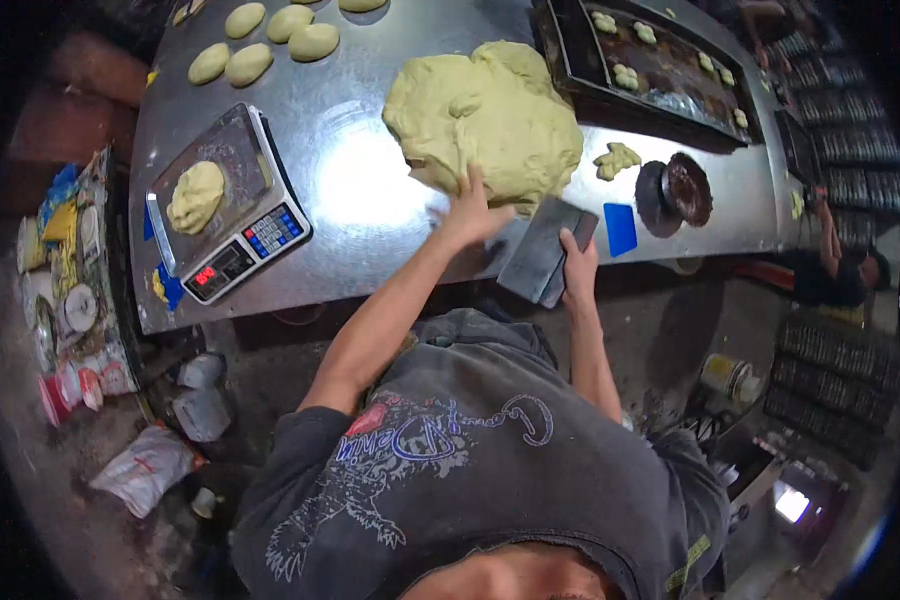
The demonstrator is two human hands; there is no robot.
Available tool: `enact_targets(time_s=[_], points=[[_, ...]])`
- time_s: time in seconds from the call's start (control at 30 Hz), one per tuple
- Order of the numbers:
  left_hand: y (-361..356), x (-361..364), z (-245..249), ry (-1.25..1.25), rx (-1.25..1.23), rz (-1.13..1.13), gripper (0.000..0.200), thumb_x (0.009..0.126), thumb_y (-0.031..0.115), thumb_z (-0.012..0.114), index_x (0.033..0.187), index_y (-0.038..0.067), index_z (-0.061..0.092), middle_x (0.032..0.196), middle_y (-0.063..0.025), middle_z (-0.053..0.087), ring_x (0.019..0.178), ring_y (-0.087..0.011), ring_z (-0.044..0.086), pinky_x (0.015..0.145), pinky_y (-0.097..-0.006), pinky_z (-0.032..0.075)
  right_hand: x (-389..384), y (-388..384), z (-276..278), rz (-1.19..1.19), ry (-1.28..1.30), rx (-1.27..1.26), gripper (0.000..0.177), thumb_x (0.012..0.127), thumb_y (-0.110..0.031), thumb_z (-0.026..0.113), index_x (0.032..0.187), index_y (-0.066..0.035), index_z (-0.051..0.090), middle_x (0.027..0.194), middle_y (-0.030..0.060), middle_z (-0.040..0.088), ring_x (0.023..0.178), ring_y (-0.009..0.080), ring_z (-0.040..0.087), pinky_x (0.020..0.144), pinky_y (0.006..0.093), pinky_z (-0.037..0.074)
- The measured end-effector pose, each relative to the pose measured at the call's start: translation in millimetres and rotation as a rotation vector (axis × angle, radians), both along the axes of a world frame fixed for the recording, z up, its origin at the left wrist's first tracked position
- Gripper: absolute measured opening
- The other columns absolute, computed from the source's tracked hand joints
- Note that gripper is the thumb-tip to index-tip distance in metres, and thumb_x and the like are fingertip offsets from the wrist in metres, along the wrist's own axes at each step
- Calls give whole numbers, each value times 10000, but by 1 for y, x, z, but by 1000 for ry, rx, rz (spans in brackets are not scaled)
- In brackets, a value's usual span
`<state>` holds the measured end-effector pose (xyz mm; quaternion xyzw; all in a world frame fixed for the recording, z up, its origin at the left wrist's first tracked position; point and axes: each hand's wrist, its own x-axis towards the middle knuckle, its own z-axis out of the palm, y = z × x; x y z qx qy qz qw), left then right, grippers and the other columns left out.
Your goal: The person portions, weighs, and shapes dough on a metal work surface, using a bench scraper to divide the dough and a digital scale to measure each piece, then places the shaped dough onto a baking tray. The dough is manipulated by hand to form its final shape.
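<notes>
A shiny metal table (345, 255) carries everything. At its far left lie several smooth dough balls (314, 42); nearer on the left stands a digital scale (271, 233). A large dough mass (515, 130) sits at the far middle. At the far right is a dark tray (660, 113), with a dough scrap (618, 161), a blue card (621, 230) and a brown bowl (689, 188) on its near side.
</notes>
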<state>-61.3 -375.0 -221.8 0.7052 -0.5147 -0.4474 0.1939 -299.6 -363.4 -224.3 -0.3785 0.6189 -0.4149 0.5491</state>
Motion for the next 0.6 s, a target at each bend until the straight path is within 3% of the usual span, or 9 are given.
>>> enact_targets(time_s=[0.03,0.07,0.13,0.2,0.23,0.4,0.47,0.6], points=[[17,-8,-24,13,-84,-31,1090,893,621,637,1635,107,26,1666,-296,28,1523,-480,159,1218,-589,134,-9,0,-4,27,38,-3,383,969,-209,684,1256,17,569,1128,79,646,1004,182,615,871,347,497],[34,-9,11,-42,-11,-22,1021,901,632,628,1635,137,120,1631,-306,215,1485,-454,303,1211,-596,152,-11,2,-3,53,100,21,411,969,-215,686,1283,16,559,1119,72,641,1021,181,603,902,360,480],[65,3,19,133,8,81,865,949,564,613,1593,102,268,1516,-279,455,1400,-412,464,1174,-562,284,-12,3,-9,107,2,118,420,968,-223,690,1294,8,560,1126,73,643,1002,181,603,886,357,486],[100,18,-5,287,-150,347,704,986,468,612,1522,69,391,1393,-227,595,1323,-372,552,1105,-482,406,0,-1,-4,208,28,100,420,967,-224,693,1292,6,560,1136,83,645,1002,181,605,884,355,491],[116,27,-10,146,-236,412,558,1007,369,621,1436,38,489,1329,-204,633,1241,-321,610,1030,-397,473,10,-11,2,263,40,77,421,966,-225,695,1292,5,561,1141,87,647,1002,181,606,883,354,493],[206,66,-10,192,-355,884,357,1030,221,600,1329,26,585,1172,-103,684,1059,-178,630,953,-322,487,65,-65,10,466,-55,-66,411,956,-209,701,1266,28,570,1143,117,671,999,191,626,899,340,506],[230,63,-7,150,-497,1141,313,980,159,657,1260,20,632,994,-69,693,921,-128,625,848,-285,503,84,-86,11,515,-81,-144,369,958,-210,704,1224,17,586,1122,108,678,965,183,633,867,320,510],[260,56,-8,277,-570,1410,289,971,126,669,1223,-14,652,994,-72,702,908,-132,647,838,-274,512,122,-99,25,568,-139,-158,318,963,-211,704,1176,-8,581,1055,68,656,914,155,621,823,319,515]])
